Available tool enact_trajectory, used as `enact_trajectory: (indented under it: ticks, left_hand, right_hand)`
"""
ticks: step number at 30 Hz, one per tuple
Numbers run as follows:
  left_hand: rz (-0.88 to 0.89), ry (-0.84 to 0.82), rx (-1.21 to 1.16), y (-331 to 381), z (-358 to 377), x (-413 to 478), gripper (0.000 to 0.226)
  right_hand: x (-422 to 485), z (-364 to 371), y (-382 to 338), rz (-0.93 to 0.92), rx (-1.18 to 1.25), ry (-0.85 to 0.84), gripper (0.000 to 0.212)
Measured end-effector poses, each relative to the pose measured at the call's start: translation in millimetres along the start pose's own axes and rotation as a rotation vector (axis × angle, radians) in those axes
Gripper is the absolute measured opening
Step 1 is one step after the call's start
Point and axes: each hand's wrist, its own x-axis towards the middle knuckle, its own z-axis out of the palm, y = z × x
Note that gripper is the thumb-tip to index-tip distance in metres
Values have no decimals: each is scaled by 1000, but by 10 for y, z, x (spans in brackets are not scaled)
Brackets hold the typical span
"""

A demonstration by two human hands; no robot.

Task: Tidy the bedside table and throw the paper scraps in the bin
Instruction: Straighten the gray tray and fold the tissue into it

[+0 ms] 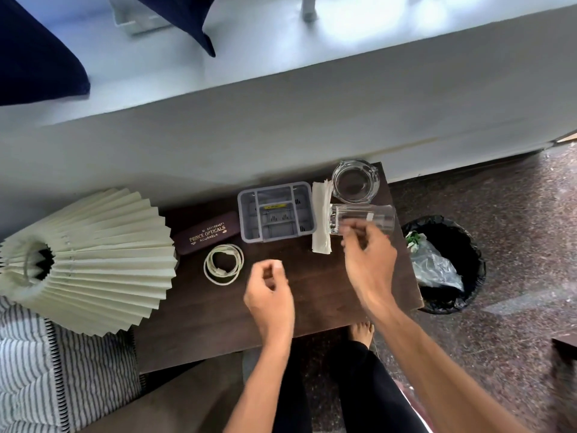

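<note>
The dark wooden bedside table [312, 295] holds a clear drinking glass [374, 217] lying on its side at the back right. It rests partly over a folded strip of pale paper [321, 214]. My right hand [368, 264] reaches to the glass, fingers apart and blurred, with the tips at its near side. My left hand [270, 292] hovers over the table's middle, its fingers loosely curled and nothing seen in them. A black-lined bin [462, 245] stands on the floor to the right of the table, with plastic and scraps inside.
A glass ashtray [356, 181] sits at the back right corner. A grey organiser tray [276, 210], a maroon spectacles case [206, 232] and a coiled white cable [223, 264] lie further left. A pleated lampshade [87, 260] overhangs the left end. A wall ledge runs behind.
</note>
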Motion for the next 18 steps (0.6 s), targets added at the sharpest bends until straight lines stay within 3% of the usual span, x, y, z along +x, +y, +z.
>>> enact_trajectory:
  ticks: [5,12,18]
  left_hand:
    - [120,-139,107,2,370,-102,20]
    - [-1,-180,118,-62,655,-25,34]
    - [-134,-183,-5,-60,734,19,28]
  right_hand:
    - [-56,45,302,167,-7,-53,10]
    - [-8,214,444,227,-81,-140,34]
    - [66,315,482,207,-90,-197,28]
